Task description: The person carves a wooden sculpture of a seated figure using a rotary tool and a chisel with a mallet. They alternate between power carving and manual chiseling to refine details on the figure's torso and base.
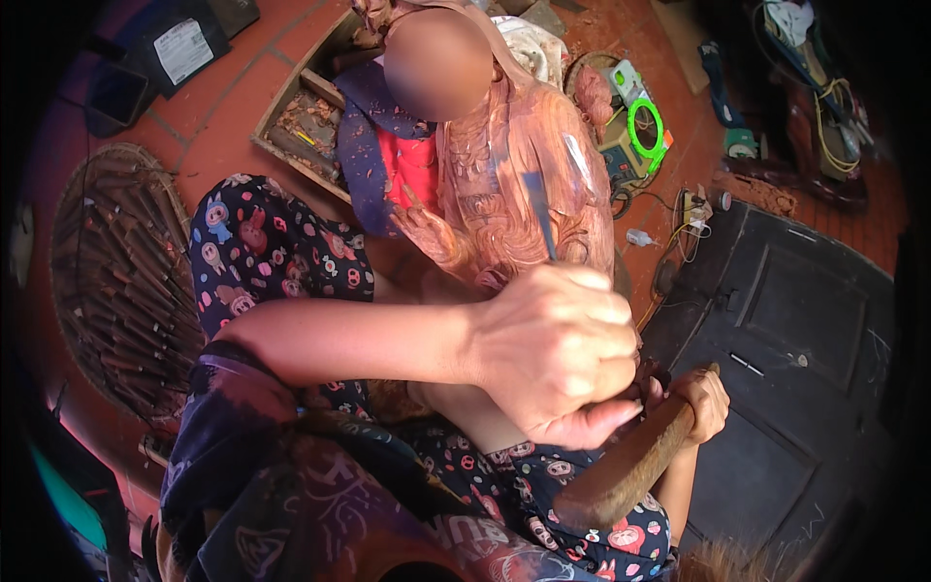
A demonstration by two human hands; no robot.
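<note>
The carved wooden statue fills the upper centre of the frame; a wooden mallet at lower right is gripped by the right hand; mid-frame, the left hand clenches a slim chisel; a slip could gouge the carving, I'd say, and a badly aimed blow bruise that fist

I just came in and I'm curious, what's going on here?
A person is sitting with a carved wooden statue in front of them. Their left hand grips a thin metal chisel, its blade pointing out over the statue. Their right hand holds a thick wooden mallet, down by their lap. I can't tell if the blade touches the wood. Off to the left, lots more tools lie in a round basket.
</note>
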